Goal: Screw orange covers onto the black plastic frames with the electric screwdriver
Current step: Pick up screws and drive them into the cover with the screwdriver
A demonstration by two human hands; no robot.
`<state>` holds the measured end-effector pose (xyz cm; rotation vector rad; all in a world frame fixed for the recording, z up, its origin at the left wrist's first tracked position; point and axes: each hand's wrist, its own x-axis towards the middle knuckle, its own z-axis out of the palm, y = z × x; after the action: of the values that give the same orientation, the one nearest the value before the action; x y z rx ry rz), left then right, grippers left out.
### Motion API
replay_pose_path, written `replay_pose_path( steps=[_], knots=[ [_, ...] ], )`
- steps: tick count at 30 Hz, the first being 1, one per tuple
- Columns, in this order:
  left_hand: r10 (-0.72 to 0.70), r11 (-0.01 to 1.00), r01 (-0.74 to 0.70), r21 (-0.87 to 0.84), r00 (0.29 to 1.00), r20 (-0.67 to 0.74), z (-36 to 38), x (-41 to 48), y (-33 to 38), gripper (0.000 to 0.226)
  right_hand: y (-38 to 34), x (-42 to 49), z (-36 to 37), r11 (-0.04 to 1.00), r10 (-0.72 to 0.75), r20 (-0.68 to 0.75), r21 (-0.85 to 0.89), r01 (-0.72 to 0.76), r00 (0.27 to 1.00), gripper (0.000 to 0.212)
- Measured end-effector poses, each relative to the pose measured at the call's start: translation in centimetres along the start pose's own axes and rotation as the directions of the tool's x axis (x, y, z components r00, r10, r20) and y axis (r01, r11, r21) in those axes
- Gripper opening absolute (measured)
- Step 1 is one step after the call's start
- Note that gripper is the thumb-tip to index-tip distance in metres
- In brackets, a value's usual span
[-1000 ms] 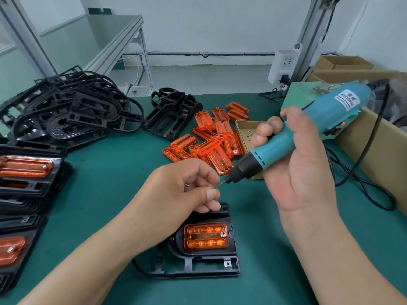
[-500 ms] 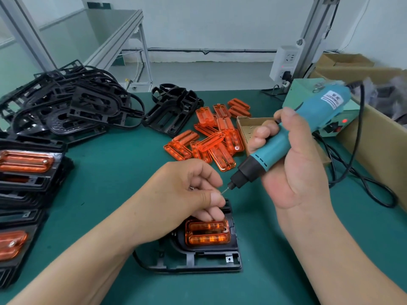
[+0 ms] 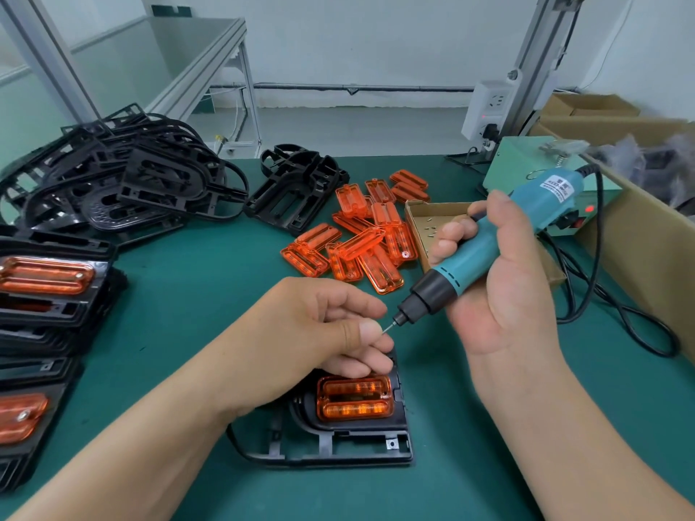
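Head view. Right hand [image 3: 504, 295] raised above the green surface [image 3: 188, 295], forearm entering from the lower right. Its grip is wrapped around the teal body of the electric screwdriver [image 3: 477, 257], thumb along the top, fingers curled beneath. Tool tilted, black nose pointing down and left, cord trailing off to the right. Bit tip meets the left hand's fingertips [image 3: 370, 329].

Left hand [image 3: 319, 332] comes in from the lower left, wrist slightly lifted. Thumb and forefinger pinched together at the bit tip; whatever is pinched is too small to identify. Remaining fingers curled, resting at the far edge of the black plastic frame [image 3: 338, 441].

That frame lies flat on the surface directly below both hands, with an orange cover [image 3: 355, 398] seated in its recess.

Loose orange covers [image 3: 353, 242] piled beyond the hands, centre of the surface. Beside them, to the right, a shallow cardboard tray [image 3: 432, 210] holding small screws. Bare black frames [image 3: 124, 182] heaped at far left. Assembled frames with covers [image 3: 49, 283] stacked at the left edge.
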<state>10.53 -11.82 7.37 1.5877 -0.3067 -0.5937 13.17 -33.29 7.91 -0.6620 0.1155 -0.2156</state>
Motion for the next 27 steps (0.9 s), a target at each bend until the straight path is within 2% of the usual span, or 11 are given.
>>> replay_pose_path(
  steps=[3,5,7,9,12,15,17,27],
  knots=[
    [0.029,0.999,-0.027,0.04,0.998,-0.048,-0.5,0.0,0.1,0.013,-0.1,0.1,0.0,1.0,-0.012,0.002,0.018,0.012,1.0,0.02],
    [0.094,0.969,-0.059,0.239,0.986,-0.138,-1.1,0.0,0.0,0.018,-0.3,0.1,0.0,1.0,-0.014,-0.002,0.017,0.014,1.0,0.019],
    [0.148,0.889,-0.045,0.456,0.97,-0.193,-1.9,0.1,0.3,0.014,-0.5,0.1,0.0,1.0,-0.012,-0.002,0.006,0.012,1.0,0.019],
    [0.103,0.834,0.01,0.552,0.98,-0.173,-2.5,0.0,0.5,0.011,-0.7,0.0,0.1,1.0,-0.007,0.01,0.001,0.007,1.0,0.02],
    [-0.008,0.76,0.063,0.647,0.996,-0.088,-3.0,-0.4,0.8,0.033,-0.8,-0.1,0.2,1.0,0.005,0.026,-0.01,-0.005,1.0,0.02],
    [-0.078,0.58,0.113,0.807,0.993,-0.083,-3.0,-0.5,0.5,0.065,-0.7,-0.1,0.2,1.0,0.024,0.046,-0.011,-0.023,0.999,0.019],
    [-0.089,0.515,0.124,0.848,0.992,-0.091,-2.5,-0.5,0.4,0.075,-0.7,-0.2,0.2,0.999,0.038,0.06,-0.02,-0.036,0.997,0.018],
    [-0.042,0.336,0.156,0.929,0.988,-0.151,-0.3,-0.3,0.1,0.074,-0.7,-0.2,0.2,0.997,0.057,0.107,-0.053,-0.051,0.993,0.014]
  ],
)
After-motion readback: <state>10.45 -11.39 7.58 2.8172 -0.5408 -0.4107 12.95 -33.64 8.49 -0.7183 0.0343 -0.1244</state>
